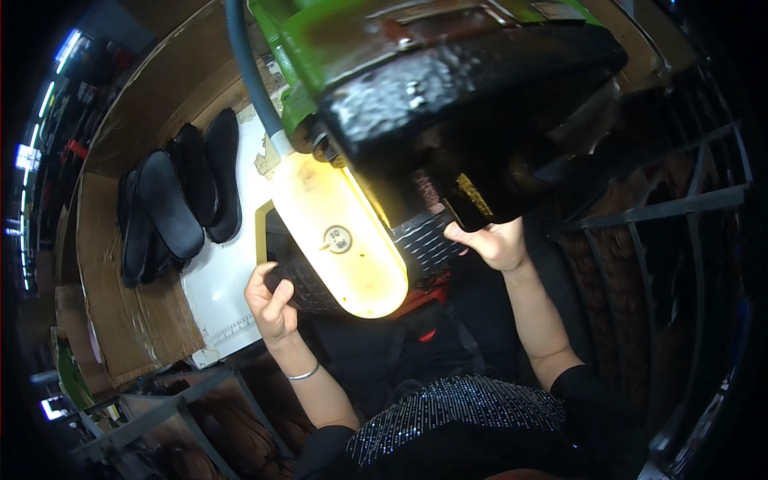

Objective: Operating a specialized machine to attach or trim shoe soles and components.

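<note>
Stretching the dark, grid-textured piece (432, 246) between my two hands, I have its long axis slanting from my left hand (272, 304) up to my right hand (496, 244), which sits nearer the machine's black housing (472, 96), just beneath it. My left thumb and fingers are closed around one end, while my right thumb presses the other (most of those fingers are hidden, so I can't tell how tightly they curl). The glowing lamp (360, 260) crosses in front of the middle, hiding it from view.
</note>
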### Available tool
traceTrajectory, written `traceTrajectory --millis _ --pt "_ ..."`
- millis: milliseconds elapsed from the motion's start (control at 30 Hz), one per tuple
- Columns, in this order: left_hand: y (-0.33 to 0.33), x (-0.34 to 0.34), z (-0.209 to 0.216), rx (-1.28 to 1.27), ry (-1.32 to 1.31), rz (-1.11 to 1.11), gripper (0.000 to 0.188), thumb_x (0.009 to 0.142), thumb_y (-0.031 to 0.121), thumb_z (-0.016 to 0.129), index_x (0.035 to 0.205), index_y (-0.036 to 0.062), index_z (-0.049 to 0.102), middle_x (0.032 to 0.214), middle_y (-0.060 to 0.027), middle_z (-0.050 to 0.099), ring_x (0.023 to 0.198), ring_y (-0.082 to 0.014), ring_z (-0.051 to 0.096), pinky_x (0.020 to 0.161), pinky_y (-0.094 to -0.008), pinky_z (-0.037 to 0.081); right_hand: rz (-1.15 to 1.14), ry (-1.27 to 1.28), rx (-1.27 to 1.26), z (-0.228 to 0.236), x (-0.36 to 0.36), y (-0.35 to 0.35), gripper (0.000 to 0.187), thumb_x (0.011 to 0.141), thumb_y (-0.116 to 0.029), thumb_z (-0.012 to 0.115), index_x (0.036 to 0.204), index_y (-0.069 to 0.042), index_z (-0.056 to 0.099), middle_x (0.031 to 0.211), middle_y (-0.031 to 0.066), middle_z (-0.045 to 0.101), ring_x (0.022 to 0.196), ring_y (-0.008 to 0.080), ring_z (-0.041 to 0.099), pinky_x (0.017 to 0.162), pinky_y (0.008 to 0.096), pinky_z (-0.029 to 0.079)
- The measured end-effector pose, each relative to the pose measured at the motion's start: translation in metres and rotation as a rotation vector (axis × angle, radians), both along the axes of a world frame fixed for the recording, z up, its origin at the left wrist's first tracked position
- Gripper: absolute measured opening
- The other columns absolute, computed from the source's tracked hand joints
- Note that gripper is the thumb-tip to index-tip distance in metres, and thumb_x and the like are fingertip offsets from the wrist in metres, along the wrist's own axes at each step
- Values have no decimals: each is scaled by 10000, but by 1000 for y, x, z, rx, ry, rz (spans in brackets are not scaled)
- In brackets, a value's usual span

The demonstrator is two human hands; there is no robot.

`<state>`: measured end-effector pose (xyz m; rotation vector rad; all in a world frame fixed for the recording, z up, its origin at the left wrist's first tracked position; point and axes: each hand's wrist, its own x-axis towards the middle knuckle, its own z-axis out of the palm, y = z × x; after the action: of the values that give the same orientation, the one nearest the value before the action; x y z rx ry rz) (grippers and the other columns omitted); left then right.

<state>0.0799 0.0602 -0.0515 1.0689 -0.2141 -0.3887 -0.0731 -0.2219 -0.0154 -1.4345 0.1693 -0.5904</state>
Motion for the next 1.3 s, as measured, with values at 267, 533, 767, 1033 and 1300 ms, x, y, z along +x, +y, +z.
traceTrajectory --millis 267,533,767,1033,1300 --pt "-2 -62 -72 521 -43 -267 244 646 -20 794 839 -7 645 842 -73 670 741 -147 635 675 -263 511 -87 -92 -273 -5 20 12 533 610 -85 871 925 -28 444 759 62 624 670 73 609 561 190 476" --pt "-55 -85 -72 926 -577 -384 307 653 92 810 904 -12 667 869 -148 689 771 -213 677 687 -296 523 -256 125 -353 14 3 37 418 638 -103 849 932 -21 564 741 4 607 540 17 478 463 169 365" --pt "-16 72 28 976 -886 451 367 721 131 746 1034 -7 615 1085 -176 608 1019 -326 565 880 -387 455 -183 -213 -782 53 -42 64 186 675 -10 698 838 -34 611 815 94 623 719 253 627 640 349 528" --pt "-24 167 7 1824 -759 262 690 772 320 673 1360 58 425 1339 -250 429 1184 -451 416 866 -594 442 -105 -536 -1200 -33 141 77 142 720 40 663 832 7 582 861 141 643 817 300 639 712 379 511" --pt "44 96 28 1712 -710 235 577 722 276 675 1255 98 546 1319 -158 469 1176 -350 397 936 -492 400 -37 -140 -1234 -55 217 58 320 609 56 665 917 -15 613 1051 114 613 1078 301 563 906 371 456"
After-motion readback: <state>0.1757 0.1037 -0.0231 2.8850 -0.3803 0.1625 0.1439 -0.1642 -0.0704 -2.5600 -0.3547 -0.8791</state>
